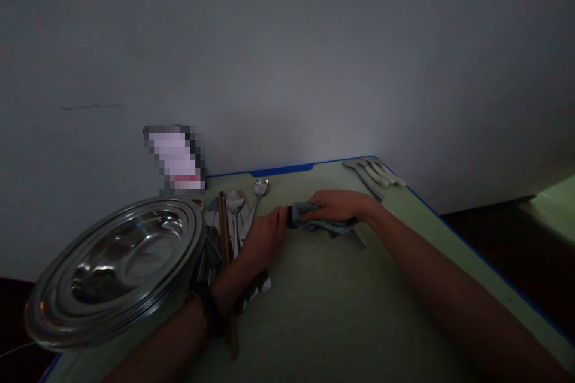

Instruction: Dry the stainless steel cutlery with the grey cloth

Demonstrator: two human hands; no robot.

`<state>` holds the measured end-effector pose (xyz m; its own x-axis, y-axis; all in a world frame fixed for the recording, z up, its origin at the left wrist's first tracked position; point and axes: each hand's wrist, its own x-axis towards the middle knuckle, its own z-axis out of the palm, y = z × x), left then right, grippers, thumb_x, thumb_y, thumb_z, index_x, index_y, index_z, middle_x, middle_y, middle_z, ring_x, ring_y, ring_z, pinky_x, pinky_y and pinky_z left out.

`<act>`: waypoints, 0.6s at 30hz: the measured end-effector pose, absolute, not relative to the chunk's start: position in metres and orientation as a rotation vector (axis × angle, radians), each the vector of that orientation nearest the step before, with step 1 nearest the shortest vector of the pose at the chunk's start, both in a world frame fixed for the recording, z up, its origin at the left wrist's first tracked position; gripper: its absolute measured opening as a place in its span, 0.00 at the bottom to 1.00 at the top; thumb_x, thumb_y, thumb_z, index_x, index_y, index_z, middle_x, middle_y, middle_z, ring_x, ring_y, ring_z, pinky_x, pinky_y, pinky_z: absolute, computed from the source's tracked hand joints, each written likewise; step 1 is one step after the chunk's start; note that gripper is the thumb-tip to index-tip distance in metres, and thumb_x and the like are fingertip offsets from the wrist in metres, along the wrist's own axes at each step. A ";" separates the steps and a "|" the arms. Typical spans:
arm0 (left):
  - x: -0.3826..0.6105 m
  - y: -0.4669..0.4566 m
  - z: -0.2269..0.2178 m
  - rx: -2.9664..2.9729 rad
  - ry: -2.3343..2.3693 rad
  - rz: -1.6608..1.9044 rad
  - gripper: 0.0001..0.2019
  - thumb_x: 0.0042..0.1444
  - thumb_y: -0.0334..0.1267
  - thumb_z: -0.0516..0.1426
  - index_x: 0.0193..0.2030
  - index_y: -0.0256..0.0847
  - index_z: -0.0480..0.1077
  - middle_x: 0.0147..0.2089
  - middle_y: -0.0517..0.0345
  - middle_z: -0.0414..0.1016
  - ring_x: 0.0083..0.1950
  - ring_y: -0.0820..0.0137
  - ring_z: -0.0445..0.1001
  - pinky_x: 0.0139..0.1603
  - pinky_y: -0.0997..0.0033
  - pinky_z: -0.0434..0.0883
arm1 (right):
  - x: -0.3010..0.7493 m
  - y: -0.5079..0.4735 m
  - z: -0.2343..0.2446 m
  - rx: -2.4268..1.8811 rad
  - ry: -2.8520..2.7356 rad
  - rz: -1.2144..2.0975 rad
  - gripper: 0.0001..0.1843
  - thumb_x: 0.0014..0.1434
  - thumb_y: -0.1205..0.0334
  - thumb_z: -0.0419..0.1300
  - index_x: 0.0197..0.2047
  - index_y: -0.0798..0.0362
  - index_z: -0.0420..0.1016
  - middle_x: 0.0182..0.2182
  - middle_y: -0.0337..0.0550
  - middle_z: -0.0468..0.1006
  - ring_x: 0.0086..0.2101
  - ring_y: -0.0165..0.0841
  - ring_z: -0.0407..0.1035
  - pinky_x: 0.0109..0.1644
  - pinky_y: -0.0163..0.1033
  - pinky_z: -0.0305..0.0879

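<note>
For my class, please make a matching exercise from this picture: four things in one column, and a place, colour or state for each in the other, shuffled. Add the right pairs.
Column one
1. Cloth
2. Metal bowl
3. Chopsticks
4. Pale-handled cutlery

Column two
A. Brown, passing beneath the left arm
B. Near the far right corner of the table
C. Held in the right hand
D. Wide, shiny and silver-coloured

Right pairs
1-C
2-D
3-A
4-B
</note>
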<state>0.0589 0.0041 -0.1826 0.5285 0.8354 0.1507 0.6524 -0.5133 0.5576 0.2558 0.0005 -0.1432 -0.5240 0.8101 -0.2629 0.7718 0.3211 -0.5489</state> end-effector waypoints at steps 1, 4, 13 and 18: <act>0.059 0.004 -0.182 2.314 1.209 0.587 0.17 0.62 0.40 0.39 0.33 0.39 0.66 0.28 0.57 0.71 0.29 0.68 0.69 0.32 0.70 0.62 | 0.265 -0.003 -0.145 -1.495 -2.494 1.019 0.20 0.56 0.48 0.50 0.27 0.57 0.70 0.21 0.36 0.68 0.22 0.24 0.59 0.26 0.31 0.53; 0.059 0.002 -0.180 2.254 1.189 0.654 0.19 0.62 0.42 0.39 0.31 0.39 0.66 0.25 0.58 0.69 0.28 0.69 0.69 0.31 0.71 0.62 | 0.291 -0.017 -0.153 -1.477 -2.251 1.221 0.20 0.54 0.47 0.54 0.24 0.57 0.68 0.19 0.34 0.65 0.21 0.23 0.58 0.26 0.30 0.55; 0.054 -0.007 -0.178 2.191 0.861 0.942 0.14 0.60 0.42 0.44 0.48 0.38 0.60 0.40 0.54 0.67 0.35 0.73 0.69 0.33 0.75 0.67 | 0.302 -0.035 -0.179 -1.317 -1.669 1.741 0.21 0.51 0.44 0.55 0.25 0.56 0.65 0.13 0.29 0.58 0.13 0.21 0.52 0.14 0.28 0.51; 0.056 -0.011 -0.160 2.122 0.934 1.088 0.12 0.56 0.44 0.49 0.32 0.37 0.66 0.35 0.57 0.67 0.35 0.72 0.66 0.35 0.75 0.65 | 0.295 -0.038 -0.183 -1.174 -1.591 1.905 0.23 0.51 0.41 0.51 0.30 0.55 0.63 0.12 0.26 0.55 0.10 0.22 0.50 0.11 0.29 0.53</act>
